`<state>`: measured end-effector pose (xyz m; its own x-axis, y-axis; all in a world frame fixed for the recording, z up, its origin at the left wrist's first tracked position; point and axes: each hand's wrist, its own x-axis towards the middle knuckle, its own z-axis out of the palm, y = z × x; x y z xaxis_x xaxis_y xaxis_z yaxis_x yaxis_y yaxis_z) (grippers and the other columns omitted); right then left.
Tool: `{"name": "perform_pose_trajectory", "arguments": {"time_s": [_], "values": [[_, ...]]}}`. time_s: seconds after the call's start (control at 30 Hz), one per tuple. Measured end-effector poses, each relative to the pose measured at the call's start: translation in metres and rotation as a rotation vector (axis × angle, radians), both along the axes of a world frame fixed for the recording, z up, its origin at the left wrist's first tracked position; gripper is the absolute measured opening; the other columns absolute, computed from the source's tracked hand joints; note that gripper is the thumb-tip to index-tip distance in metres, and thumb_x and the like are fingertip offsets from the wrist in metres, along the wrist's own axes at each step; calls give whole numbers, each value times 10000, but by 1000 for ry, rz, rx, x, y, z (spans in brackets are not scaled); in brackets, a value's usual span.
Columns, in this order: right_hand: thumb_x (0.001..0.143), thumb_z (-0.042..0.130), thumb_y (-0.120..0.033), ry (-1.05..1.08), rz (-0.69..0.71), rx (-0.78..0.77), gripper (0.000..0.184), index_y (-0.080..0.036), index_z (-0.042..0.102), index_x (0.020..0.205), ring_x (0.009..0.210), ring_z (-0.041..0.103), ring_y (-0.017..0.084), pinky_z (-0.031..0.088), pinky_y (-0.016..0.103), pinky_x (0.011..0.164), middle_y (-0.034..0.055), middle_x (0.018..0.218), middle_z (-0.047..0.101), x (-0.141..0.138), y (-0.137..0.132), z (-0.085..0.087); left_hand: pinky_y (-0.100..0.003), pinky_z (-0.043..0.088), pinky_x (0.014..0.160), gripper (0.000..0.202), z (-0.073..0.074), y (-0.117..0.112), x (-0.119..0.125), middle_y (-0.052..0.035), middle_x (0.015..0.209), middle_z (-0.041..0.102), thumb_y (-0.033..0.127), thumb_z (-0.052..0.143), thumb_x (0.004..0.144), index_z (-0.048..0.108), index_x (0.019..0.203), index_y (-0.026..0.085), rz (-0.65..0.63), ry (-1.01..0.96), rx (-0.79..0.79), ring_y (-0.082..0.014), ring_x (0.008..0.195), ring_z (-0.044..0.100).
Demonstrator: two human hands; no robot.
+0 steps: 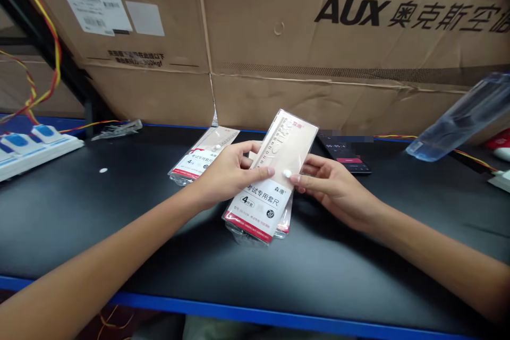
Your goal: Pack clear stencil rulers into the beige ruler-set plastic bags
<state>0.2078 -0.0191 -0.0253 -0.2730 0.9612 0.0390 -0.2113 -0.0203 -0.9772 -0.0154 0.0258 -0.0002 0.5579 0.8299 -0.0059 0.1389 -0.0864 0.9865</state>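
Observation:
Between my two hands, a flat ruler set package (263, 207) is held tilted above the black table. It has a clear sleeve, a white label and a red band at the bottom. My left hand (231, 170) grips its left edge, thumb on the front. My right hand (334, 186) pinches the right edge, its thumb by a small white round spot (287, 173). Part of another package (285, 222) shows behind the held one; whether a hand holds it too I cannot tell. Left of these, a similar ruler set package (191, 162) lies on the table.
A phone (360, 166) with a lit timer lies behind my right hand. At the left is a white power strip (40, 151) with blue-faced plugs. A clear plastic container (458, 119) leans at the right. A large cardboard box (255, 26) walls off the back.

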Motion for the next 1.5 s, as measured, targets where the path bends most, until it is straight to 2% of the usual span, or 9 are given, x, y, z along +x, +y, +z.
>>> {"name": "perform_pose_trajectory", "arguments": {"time_s": [0.4, 0.47, 0.63, 0.8, 0.93, 1.1, 1.3, 1.43, 1.5], "values": [[845, 746, -306, -165, -16, 103, 333, -212, 681, 1158, 932, 663, 209, 516, 334, 792, 74, 1101, 731, 2, 1, 1, -301, 577, 542, 405, 11, 4, -6, -54, 773, 764, 394, 824, 732, 624, 1011, 178, 1, 15, 14, -235, 669, 736], [862, 721, -341, -312, -88, 215, 254, -214, 670, 1076, 896, 661, 216, 514, 348, 781, 58, 993, 727, 9, 5, 1, -305, 569, 551, 380, 14, 12, -14, -63, 803, 764, 395, 803, 749, 627, 1008, 180, 66, 64, 92, -241, 693, 734], [885, 636, -305, -894, -282, 678, 122, -222, 678, 964, 803, 630, 235, 487, 381, 766, 54, 898, 706, 34, 22, 1, -308, 526, 535, 350, 30, 42, -51, -53, 809, 742, 374, 767, 740, 614, 999, 197, 466, 296, 331, -241, 670, 707], [894, 599, -308, -1146, -185, 746, 177, -209, 656, 1030, 888, 657, 270, 503, 402, 805, 93, 1016, 713, 38, 25, -4, -322, 501, 518, 446, 31, 70, -87, -70, 791, 726, 358, 769, 687, 607, 1059, 171, 474, 449, 150, -246, 638, 683], [925, 576, -357, -1200, -91, 753, 221, -211, 650, 1074, 967, 653, 284, 511, 416, 845, 110, 1073, 697, 34, 23, -7, -286, 448, 521, 495, 16, 84, -99, -53, 834, 714, 454, 736, 688, 624, 1085, 180, 508, 744, 277, -219, 675, 659], [952, 546, -436, -1207, -3, 757, 316, -238, 636, 1181, 1116, 622, 304, 493, 455, 959, 114, 1218, 664, 33, 22, -6, -297, 445, 626, 439, 3, 92, -100, -53, 914, 725, 550, 665, 723, 672, 1007, 216, 478, 940, 423, -244, 794, 669], [967, 506, -499, -1258, 86, 734, 470, -273, 534, 1378, 1313, 502, 331, 416, 521, 1065, 107, 1435, 551, 34, 18, -8, -349, 434, 782, 513, -1, 97, -97, -133, 1143, 679, 569, 636, 756, 647, 1090, 180, 473, 1028, 573, -328, 1009, 623], [983, 461, -523, -1291, 83, 727, 501, -255, 506, 1404, 1344, 476, 314, 401, 507, 1083, 113, 1470, 515, 32, 17, -8, -334, 431, 819, 385, 5, 75, -71, -112, 1070, 680, 488, 539, 867, 650, 1065, 179, 412, 946, 829, -280, 982, 622], [983, 455, -532, -1301, 74, 730, 511, -246, 505, 1403, 1342, 474, 311, 403, 501, 1082, 117, 1472, 511, 32, 16, -7, -318, 430, 760, 366, 4, 56, -49, -73, 950, 693, 509, 507, 904, 653, 1029, 197, 309, 799, 841, -237, 868, 629]]}}
